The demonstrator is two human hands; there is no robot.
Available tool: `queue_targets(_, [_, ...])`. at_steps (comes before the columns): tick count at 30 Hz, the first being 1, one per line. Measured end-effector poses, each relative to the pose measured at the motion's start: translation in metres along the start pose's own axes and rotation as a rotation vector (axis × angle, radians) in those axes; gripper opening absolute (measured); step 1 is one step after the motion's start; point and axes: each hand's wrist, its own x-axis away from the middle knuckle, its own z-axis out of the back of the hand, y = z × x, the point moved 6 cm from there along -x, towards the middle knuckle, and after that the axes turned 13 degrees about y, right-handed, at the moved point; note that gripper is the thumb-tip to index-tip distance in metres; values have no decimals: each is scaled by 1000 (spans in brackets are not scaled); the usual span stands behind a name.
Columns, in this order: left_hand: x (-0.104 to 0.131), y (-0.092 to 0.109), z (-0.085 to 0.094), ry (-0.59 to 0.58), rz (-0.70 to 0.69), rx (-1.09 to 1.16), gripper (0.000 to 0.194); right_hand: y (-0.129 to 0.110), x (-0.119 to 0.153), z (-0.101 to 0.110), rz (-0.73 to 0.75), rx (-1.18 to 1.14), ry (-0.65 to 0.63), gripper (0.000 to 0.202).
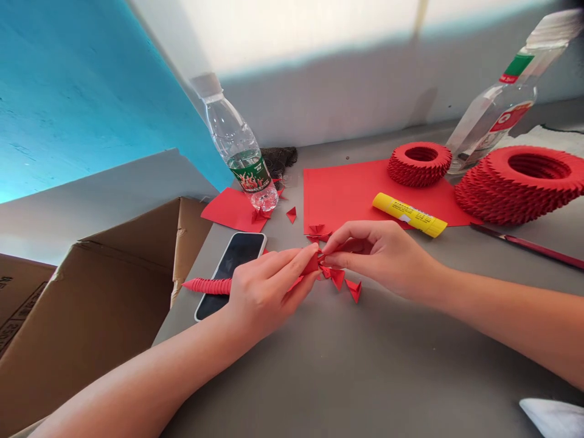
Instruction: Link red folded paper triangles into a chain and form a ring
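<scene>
A long tapered chain of red folded paper pieces point(210, 286) runs under my left hand point(269, 283), which is closed around it. Its pointed end sticks out to the left above a phone point(241, 252). At the chain's other end, my right hand point(383, 252) pinches with thumb and forefinger at a small red folded paper triangle, mostly hidden by the fingers. Both hands' fingertips meet there. Loose red paper triangles point(354, 290) lie on the grey table just below the fingertips, and more sit just beyond them.
Behind stand a water bottle point(249, 164) on red paper and a clear glass bottle point(495, 112). Two red folded-paper rings point(420, 173), a yellow glue stick point(409, 214) and a dark red pen-like stick point(529, 244) lie right. A cardboard box point(91, 292) is at left.
</scene>
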Motion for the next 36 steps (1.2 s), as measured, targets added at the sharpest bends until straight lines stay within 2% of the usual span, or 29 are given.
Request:
queue_targets(12, [2, 2, 0, -21, -72, -82, 36, 6, 6, -4, -43, 20, 17, 10])
queue_targets(15, [2, 2, 0, -16, -76, -85, 35, 2, 7, -3, 23, 75, 57, 10])
queue_targets(20, [0, 2, 1, -6, -65, -104, 32, -11, 11, 1, 237, 214, 148, 13])
queue_targets(23, [0, 2, 1, 1, -56, -85, 33, -13, 11, 1, 280, 228, 147, 15])
queue_targets(28, [-1, 3, 1, 13, -65, -55, 35, -12, 10, 0, 264, 215, 130, 14])
queue_targets(36, [-1, 2, 1, 14, -32, -25, 33, -2, 7, 1, 103, 117, 106, 11])
